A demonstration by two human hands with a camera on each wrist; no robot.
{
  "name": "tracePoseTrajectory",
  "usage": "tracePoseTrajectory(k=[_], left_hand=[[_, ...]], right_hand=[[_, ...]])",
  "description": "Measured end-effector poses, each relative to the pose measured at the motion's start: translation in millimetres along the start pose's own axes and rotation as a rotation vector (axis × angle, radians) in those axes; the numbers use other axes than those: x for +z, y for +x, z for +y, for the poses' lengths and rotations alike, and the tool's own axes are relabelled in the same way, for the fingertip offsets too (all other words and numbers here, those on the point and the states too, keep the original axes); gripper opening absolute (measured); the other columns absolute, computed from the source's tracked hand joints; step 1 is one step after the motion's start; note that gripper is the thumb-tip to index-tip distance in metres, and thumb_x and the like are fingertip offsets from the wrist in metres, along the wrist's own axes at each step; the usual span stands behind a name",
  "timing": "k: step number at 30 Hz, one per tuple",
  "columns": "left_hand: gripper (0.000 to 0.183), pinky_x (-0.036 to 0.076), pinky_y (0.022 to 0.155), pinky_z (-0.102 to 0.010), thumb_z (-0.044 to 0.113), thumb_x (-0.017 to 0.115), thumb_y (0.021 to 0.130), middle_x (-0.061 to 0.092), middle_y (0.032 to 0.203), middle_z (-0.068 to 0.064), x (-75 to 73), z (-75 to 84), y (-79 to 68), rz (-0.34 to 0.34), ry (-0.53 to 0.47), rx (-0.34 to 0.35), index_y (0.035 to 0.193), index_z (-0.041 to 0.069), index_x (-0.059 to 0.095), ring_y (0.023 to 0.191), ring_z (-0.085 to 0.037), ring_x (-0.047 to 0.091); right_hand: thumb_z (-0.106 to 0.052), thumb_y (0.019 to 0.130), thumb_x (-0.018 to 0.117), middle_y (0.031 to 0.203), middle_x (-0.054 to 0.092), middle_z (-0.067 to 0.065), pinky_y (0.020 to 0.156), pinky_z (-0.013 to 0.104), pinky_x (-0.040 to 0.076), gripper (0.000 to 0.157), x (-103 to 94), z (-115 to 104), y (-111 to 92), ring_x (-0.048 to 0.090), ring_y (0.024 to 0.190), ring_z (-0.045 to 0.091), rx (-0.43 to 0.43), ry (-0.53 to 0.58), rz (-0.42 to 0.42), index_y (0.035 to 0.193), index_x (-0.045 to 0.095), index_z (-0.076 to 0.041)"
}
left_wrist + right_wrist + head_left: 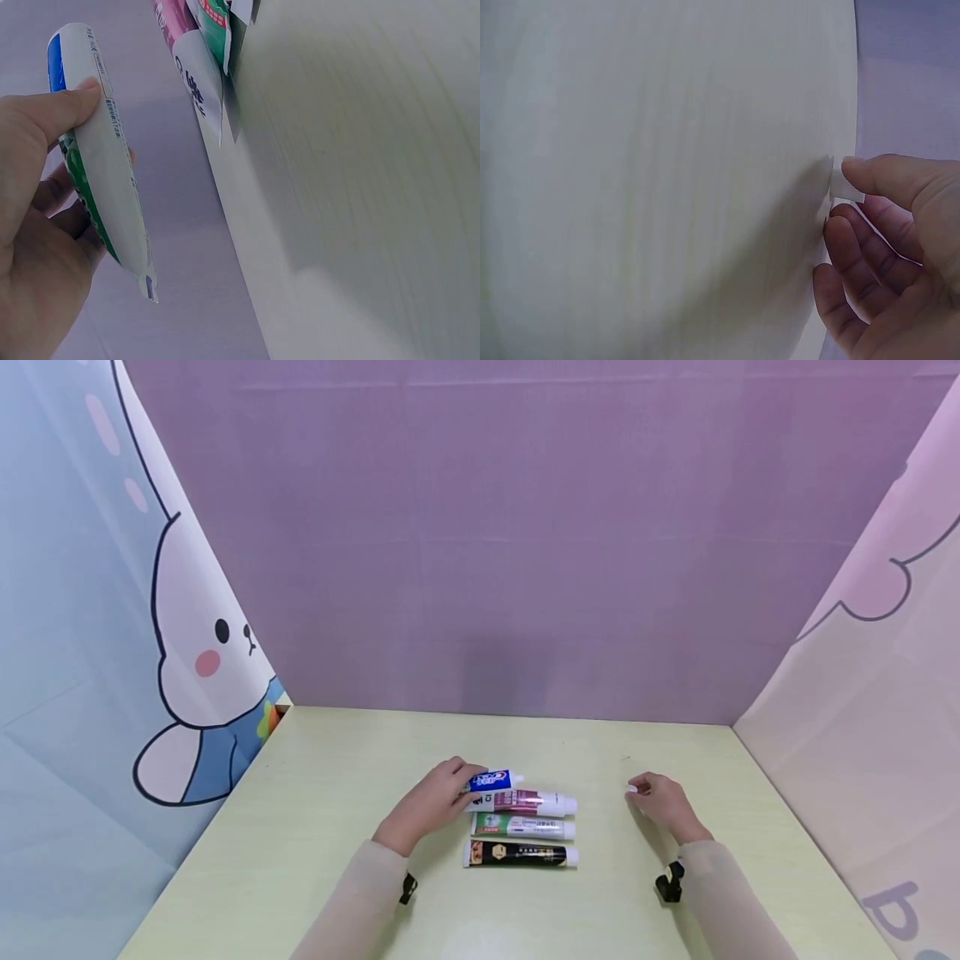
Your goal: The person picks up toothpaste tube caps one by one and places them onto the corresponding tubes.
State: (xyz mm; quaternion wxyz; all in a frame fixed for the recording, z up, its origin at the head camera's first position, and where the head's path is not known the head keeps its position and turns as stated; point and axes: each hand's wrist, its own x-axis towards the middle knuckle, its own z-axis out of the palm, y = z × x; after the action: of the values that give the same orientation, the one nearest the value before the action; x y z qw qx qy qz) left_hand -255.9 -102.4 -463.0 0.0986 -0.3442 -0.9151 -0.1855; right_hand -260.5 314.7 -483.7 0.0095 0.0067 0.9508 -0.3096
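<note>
My left hand (431, 802) grips a blue, white and green toothpaste tube (492, 781), its narrow nozzle end pointing right. In the left wrist view the thumb presses on the white back of this toothpaste tube (112, 157), and the flat crimped end points down. Just in front of it lie a pink-and-white toothpaste tube (532, 803), a green-and-white one (522, 826) and a black one (521, 854), all with white caps to the right. Off to the right, my right hand (663, 804) pinches a small ribbed white cap (846, 187) between thumb and fingers, close to the tabletop.
The pale wooden table (300, 827) ends at a purple cloth backdrop (480, 568). Printed cloths hang on both sides, the left cloth (67, 693) with a cartoon rabbit. A black wrist strap (670, 882) sits at the right sleeve.
</note>
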Motion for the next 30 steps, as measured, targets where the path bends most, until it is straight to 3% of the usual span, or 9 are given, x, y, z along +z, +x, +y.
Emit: tracePoseTrajectory(k=[17, 30], left_hand=[[0.042, 0.053, 0.092, -0.032, 0.023, 0.068, 0.097, 0.059, 0.113, -0.004, -1.1, 5.7, 1.1, -0.021, -0.014, 0.005, 0.137, 0.012, 0.059, 0.101, -0.015, 0.057], [0.041, 0.053, 0.089, -0.030, 0.024, 0.068, 0.098, 0.060, 0.111, -0.003, -0.2, 9.7, 1.8, -0.029, -0.009, 0.036, 0.136, 0.011, 0.060, 0.098, -0.013, 0.056]], right_hand=[[-0.011, 0.093, 0.067, 0.101, 0.069, 0.013, 0.085, 0.050, 0.053, 0.023, -4.4, -4.9, -8.7, 0.065, 0.097, 0.035, -0.078, 0.014, 0.006, 0.112, 0.065, 0.003], [-0.010, 0.095, 0.066, 0.104, 0.069, 0.013, 0.078, 0.044, 0.055, 0.025, -3.4, -27.0, -26.9, 0.067, 0.089, 0.029, -0.145, 0.038, 0.032, 0.118, 0.065, 0.000]])
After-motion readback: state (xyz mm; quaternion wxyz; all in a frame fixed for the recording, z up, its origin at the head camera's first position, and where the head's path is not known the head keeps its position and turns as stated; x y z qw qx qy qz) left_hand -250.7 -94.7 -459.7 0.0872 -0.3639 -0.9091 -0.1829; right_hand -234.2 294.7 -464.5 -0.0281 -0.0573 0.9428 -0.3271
